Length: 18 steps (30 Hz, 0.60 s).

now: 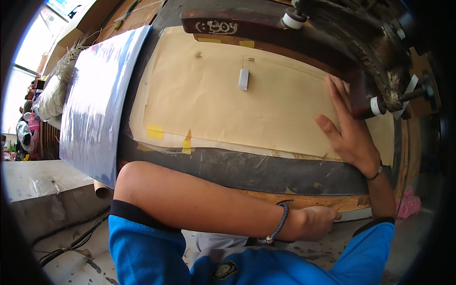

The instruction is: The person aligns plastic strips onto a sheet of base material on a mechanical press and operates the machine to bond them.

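Note:
My right hand (352, 140) lies on the tan paper sheet (204, 104) at its right side. Its fingers are stretched out and its thumb is spread, with the fingertips beside the dark machine frame (363, 97). My left forearm crosses in front of me, and my left hand (317, 223) is closed at the wooden front edge (346, 203) of the table. Whatever its fingers hold, if anything, is hidden. A small light grey block (243, 79) rests on the upper middle of the sheet, out of reach of both hands' fingers. Yellow tape pieces (155, 131) stick to the sheet's lower left.
A dark bar (266, 35) with white-capped ends (294, 19) spans the far side. Glossy clear plastic sheets (97, 99) are stacked at left, beside a bundle of pale strings (54, 95). A cardboard tube (102, 190) and black cables (71, 244) lie lower left.

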{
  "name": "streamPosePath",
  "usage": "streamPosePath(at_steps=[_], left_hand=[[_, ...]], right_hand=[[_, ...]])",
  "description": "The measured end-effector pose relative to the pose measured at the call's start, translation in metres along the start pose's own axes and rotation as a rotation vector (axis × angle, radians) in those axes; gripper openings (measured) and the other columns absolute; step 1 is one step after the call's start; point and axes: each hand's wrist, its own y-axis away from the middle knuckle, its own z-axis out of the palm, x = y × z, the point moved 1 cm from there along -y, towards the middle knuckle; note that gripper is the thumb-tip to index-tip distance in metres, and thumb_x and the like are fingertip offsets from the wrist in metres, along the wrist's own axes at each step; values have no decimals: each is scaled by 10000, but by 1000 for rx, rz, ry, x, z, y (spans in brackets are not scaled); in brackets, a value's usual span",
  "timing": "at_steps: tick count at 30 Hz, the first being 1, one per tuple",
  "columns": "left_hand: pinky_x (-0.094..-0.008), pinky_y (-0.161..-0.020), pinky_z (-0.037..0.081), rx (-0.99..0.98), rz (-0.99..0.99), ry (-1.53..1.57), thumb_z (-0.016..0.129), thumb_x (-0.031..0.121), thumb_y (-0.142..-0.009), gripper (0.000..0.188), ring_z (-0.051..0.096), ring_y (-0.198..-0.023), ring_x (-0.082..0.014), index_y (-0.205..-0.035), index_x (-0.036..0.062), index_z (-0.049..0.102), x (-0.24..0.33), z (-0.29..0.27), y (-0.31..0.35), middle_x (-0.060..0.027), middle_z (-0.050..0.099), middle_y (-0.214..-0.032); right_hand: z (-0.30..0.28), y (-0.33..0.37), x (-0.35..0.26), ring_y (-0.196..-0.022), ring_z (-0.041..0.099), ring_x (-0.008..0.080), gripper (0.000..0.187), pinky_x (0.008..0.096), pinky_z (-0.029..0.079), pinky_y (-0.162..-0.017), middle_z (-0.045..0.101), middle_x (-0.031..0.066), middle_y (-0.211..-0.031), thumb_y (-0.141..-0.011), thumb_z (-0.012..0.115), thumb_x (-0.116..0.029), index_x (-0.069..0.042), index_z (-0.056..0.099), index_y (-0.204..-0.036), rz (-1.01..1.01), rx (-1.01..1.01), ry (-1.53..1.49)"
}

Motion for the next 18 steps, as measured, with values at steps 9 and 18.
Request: streamPosePath(at_steps=[9,18], left_hand=[[-403,-1231,260,36,-8,61,569,269,-959,255,633,-1169,-145,-1062,192,789,0,8,-8,71,741,-1118],[-346,-1138,340,61,-68,5,603,284,-938,225,647,-1114,-131,-1051,235,791,5,2,4,94,745,-1060]], right_hand=[[-4,-5,2,-1548,144,388,703,471,113,-1250,239,235,-1639,-1047,510,-329,28,222,-1580,-8,-56,-86],[0,3,4,-1448,325,453,809,459,287,-1181,312,274,-1584,-1021,536,-476,56,242,-1555,-57,6,78]])
